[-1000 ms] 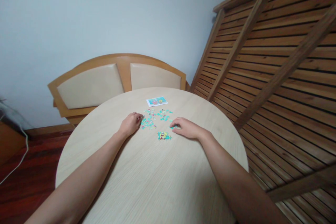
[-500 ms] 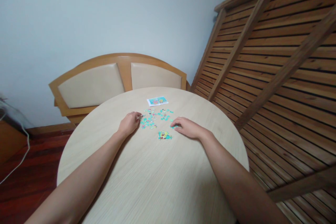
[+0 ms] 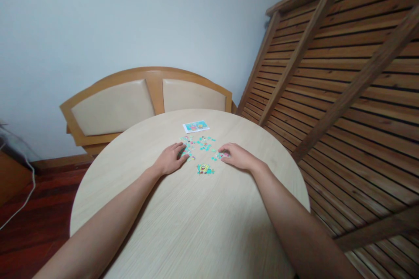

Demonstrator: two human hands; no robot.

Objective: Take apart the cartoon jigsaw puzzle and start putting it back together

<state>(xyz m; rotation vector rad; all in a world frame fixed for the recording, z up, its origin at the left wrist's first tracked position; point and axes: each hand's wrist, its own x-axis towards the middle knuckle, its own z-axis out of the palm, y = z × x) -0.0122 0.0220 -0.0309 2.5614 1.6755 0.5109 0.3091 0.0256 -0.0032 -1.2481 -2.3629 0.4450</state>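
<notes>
Loose puzzle pieces (image 3: 205, 144) lie between the fingers (image 3: 182, 159) of 2 hands (image 3: 170, 159) (image 3: 240, 157).

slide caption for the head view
Bare left hand and right hand at small, mostly turquoise puzzle pieces near a partly assembled yellow-and-turquoise section on a round, pale wood-grain table.

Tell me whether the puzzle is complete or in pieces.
Incomplete: a yellow-and-turquoise section looks joined, but loose pieces lie scattered beyond it, some beside the left hand and right hand.
</notes>
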